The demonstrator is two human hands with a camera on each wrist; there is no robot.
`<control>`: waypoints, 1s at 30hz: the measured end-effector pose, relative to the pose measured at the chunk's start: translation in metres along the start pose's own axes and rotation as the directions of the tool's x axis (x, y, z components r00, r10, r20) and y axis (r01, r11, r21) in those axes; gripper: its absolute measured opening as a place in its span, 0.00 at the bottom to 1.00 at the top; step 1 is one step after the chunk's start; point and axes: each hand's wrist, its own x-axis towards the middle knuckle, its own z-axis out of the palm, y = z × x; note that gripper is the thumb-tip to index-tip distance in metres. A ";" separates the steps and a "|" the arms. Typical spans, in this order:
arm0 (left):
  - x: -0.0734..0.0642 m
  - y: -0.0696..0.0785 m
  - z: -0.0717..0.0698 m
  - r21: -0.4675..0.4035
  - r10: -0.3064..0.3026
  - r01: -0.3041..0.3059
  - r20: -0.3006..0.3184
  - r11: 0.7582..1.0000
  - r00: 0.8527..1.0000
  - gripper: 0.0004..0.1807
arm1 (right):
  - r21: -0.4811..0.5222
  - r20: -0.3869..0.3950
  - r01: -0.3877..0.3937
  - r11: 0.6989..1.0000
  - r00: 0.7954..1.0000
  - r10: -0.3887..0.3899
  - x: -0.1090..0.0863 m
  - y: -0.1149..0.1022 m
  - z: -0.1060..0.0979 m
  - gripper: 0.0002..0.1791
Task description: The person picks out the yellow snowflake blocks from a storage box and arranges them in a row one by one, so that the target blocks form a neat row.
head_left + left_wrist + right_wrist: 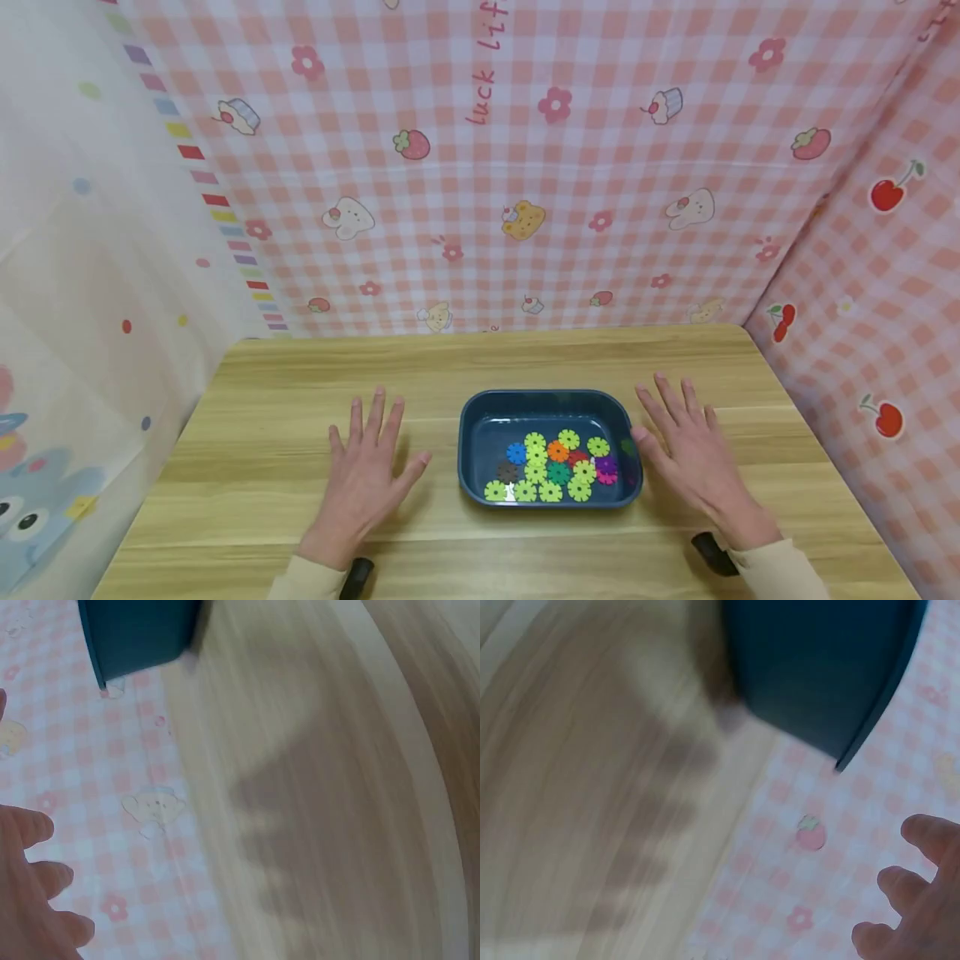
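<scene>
A dark blue rectangular tray (480, 408) stands on the table and holds several flat, notched plastic discs. Most are yellow-green (551, 492); among them lie a blue disc (516, 453), an orange disc (558, 451), a green disc (558, 472) and a purple disc (606, 465). My left hand (367, 475), fingers spread and holding nothing, is to the left of the tray. My right hand (693, 458) is at the tray's right side, fingers spread, its thumb close by the rim. Both wrist views show the tray's outer wall (810, 682) and part of each hand.
The wood-grain table (300, 375) carries the tray right of its middle. Behind it hangs a pink checked cloth (450, 167) with printed fruit and animals. Patterned cloths also hang at the left (112, 250) and right. A black band (715, 554) shows beneath the right wrist.
</scene>
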 end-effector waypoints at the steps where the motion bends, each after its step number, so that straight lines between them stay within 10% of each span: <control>1: 0.000 0.002 0.000 -0.006 0.006 -0.006 0.003 1.000 1.000 0.48 | 0.017 -0.006 0.008 1.000 1.000 -0.008 0.000 -0.003 0.001 0.35; 14: 0.000 0.038 0.002 -0.054 0.152 -0.150 0.028 0.987 0.988 0.48 | 0.243 -0.044 0.066 0.968 0.997 -0.057 0.001 -0.048 0.016 0.31; 30: 0.012 0.058 0.020 -0.129 0.172 -0.151 0.173 0.980 0.970 0.52 | 0.351 0.023 0.042 0.935 0.998 -0.054 0.023 -0.077 0.040 0.32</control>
